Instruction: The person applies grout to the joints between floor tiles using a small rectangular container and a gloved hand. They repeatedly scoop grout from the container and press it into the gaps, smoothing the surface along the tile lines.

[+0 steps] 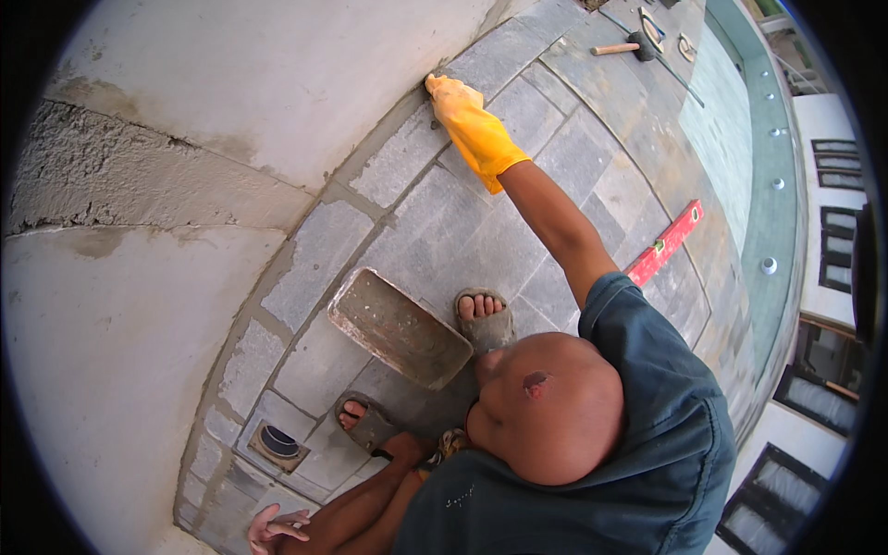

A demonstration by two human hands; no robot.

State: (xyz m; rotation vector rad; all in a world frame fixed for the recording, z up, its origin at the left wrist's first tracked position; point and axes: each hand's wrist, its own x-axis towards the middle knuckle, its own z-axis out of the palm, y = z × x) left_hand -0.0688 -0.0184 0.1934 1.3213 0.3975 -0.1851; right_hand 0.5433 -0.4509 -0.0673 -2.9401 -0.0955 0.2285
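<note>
Curling my gloved right hand at the wall joint, upper centre, I cannot tell whether it grasps anything; my bare left hand spreads loose, lower left. White marks on my shirt, lower centre, are illegible.

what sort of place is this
Probably an outdoor poolside area being paved: grey stone slabs meet a plastered wall, with a red spirit level and a mallet lying nearby.

No legible text or signs
</note>
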